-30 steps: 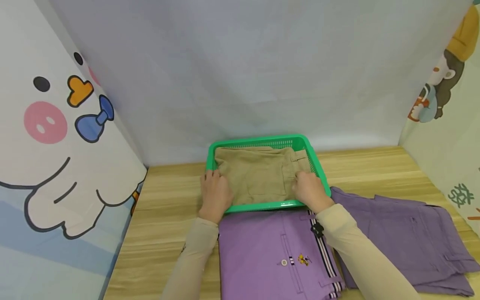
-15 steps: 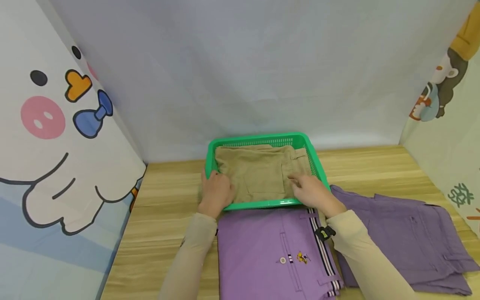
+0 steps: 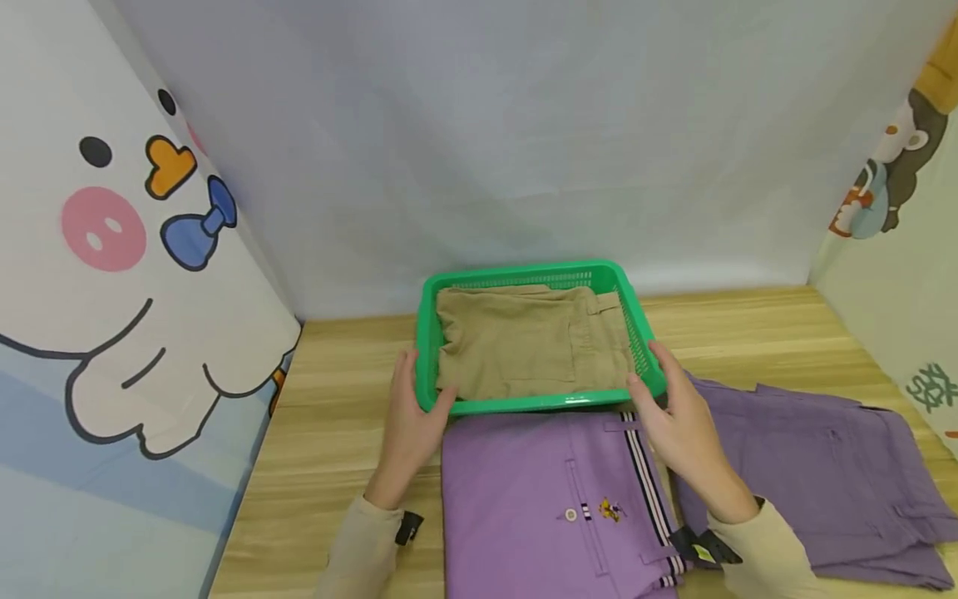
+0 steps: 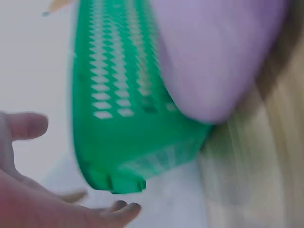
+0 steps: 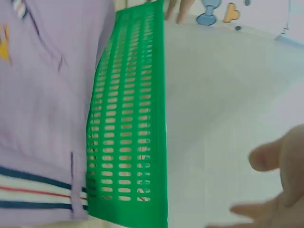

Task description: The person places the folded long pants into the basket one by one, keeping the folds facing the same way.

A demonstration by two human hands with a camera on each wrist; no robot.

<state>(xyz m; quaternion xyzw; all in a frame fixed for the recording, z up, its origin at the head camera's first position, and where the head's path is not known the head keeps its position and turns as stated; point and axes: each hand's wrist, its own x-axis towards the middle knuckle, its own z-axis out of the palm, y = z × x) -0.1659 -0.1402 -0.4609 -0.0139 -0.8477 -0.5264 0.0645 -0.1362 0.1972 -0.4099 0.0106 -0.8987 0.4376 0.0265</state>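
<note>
Folded khaki trousers (image 3: 516,341) lie inside a green plastic basket (image 3: 554,403) with perforated walls. My left hand (image 3: 412,428) is at the basket's near left corner, thumb and fingers spread. At the near right corner my right hand (image 3: 683,433) also has its fingers spread, with the fingertips right at the rim in the head view. Both wrist views show a gap between the hand and the basket wall. Directly in front of the basket are folded light purple trousers (image 3: 516,499) with a striped waistband, a white button and a small embroidered figure.
Darker purple folded trousers (image 3: 816,474) lie to the right on the wood-grain table (image 3: 322,416). A pale grey curtain (image 3: 524,141) hangs behind the basket. Cartoon-printed panels stand at both sides, a chick-like figure (image 3: 105,233) on the left one.
My hands have come out of the basket, away from the khaki trousers, and moved to its near corners with the fingers spread. The trousers stay in the basket.
</note>
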